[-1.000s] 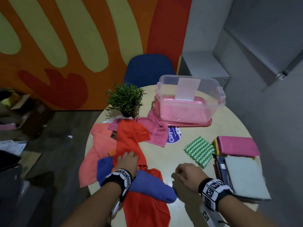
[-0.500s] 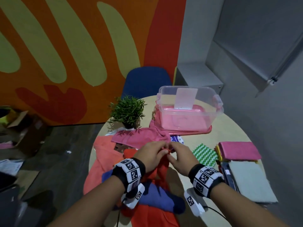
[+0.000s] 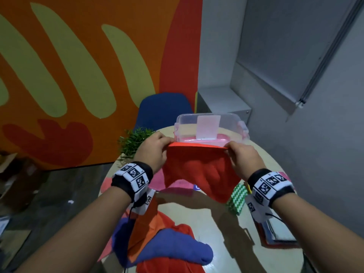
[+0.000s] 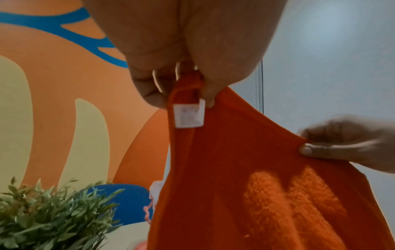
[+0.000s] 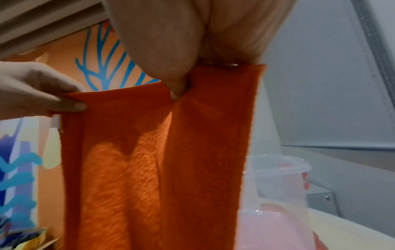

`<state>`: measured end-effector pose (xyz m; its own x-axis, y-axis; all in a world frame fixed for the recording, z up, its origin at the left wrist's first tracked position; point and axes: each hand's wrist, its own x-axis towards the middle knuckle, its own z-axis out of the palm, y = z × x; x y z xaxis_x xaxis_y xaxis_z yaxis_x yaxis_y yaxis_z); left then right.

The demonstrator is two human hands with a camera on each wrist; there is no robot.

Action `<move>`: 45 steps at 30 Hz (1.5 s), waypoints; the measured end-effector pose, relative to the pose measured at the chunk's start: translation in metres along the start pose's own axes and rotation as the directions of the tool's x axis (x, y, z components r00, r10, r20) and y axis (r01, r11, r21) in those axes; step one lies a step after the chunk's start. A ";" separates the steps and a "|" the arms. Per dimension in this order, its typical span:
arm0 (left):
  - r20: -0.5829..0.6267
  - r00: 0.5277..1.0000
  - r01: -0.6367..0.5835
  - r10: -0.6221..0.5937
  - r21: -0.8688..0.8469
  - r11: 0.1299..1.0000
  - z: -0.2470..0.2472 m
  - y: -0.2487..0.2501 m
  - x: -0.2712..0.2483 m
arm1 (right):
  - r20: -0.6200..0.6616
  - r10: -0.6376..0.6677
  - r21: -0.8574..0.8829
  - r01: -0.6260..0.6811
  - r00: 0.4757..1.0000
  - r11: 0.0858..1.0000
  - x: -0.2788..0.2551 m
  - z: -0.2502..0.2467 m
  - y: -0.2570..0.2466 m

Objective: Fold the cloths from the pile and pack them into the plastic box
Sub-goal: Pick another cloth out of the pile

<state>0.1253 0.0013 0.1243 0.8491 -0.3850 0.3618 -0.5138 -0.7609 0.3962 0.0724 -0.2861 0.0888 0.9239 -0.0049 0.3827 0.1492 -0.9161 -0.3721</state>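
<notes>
Red-orange fluffy cloth (image 3: 199,168) w/ white tag (image 4: 188,115), blue cloth (image 3: 177,249), green-white zigzag cloth (image 3: 237,200), clear plastic box (image 3: 187,123) w/ pink inside.

Dim room, head view edges warped; wrist views soft, far hands blurred.

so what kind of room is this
Probably an office break-out or meeting corner: a round table with a blue chair behind it, a bright painted mural wall, and a small potted plant.

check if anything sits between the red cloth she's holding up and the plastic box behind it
Nothing visible does. Left hand and right hand pinch the red cloth by its top corners just before the plastic box.
</notes>
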 end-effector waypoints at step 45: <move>0.143 0.933 0.356 -0.331 -0.507 0.785 0.053 -0.059 -0.045 | 0.178 0.372 0.486 -0.410 0.911 0.772 -0.032 -0.003 0.075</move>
<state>0.1239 0.0358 0.0398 0.9796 -0.1820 0.0856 -0.1631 -0.4698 0.8676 0.0528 -0.3559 0.0505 0.9597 -0.2745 0.0598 -0.0926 -0.5099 -0.8552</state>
